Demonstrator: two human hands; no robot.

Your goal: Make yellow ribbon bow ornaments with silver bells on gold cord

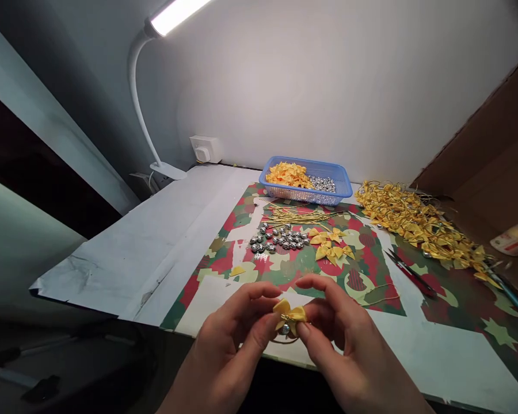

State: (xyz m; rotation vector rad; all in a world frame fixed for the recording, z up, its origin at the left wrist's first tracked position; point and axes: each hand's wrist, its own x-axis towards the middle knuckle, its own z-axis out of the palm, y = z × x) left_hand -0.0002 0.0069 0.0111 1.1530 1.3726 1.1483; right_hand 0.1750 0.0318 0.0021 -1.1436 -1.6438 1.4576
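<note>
Close to the table's front edge, a yellow ribbon bow (297, 313) is pinched between my two hands. A small silver bell (284, 329) sits at the bow's lower middle, and a thin cord loops beneath it. My left hand (242, 339) grips the bow's left side between thumb and fingers. On the other side, my right hand (343, 339) holds the bow's right loop with the thumb in front. Beyond the hands lie several loose silver bells (280, 238), loose yellow bows (332, 250) and a bundle of gold cords (300, 215).
A blue basket (343, 192) with bows and silver bells stands against the wall. Finished-looking bows with cords form a heap (414, 221) at the right. Dark pointed scissors or tweezers (412, 273) lie nearer. A clip lamp (140, 109) rises at the left; a bottle (515, 238) is far right.
</note>
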